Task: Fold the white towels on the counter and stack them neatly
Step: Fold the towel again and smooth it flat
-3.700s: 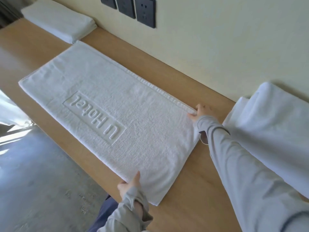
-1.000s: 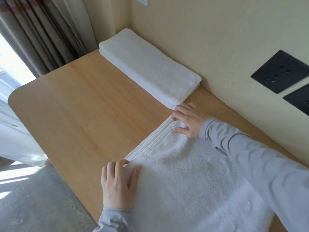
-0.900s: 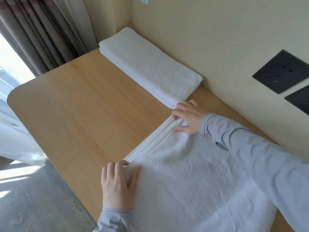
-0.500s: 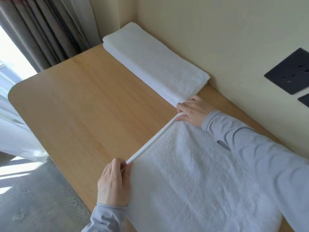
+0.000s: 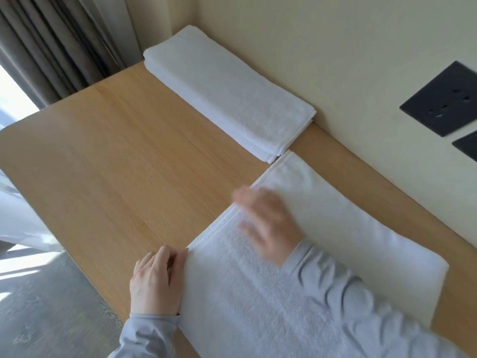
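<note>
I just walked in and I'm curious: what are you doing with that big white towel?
A person is folding a white towel on the wooden counter. The left hand holds the towel's near corner. The right hand is open over the towel's top and blurred, so it seems to be sweeping across it. A stack of folded towels lies by the wall, just beyond this one.
</note>
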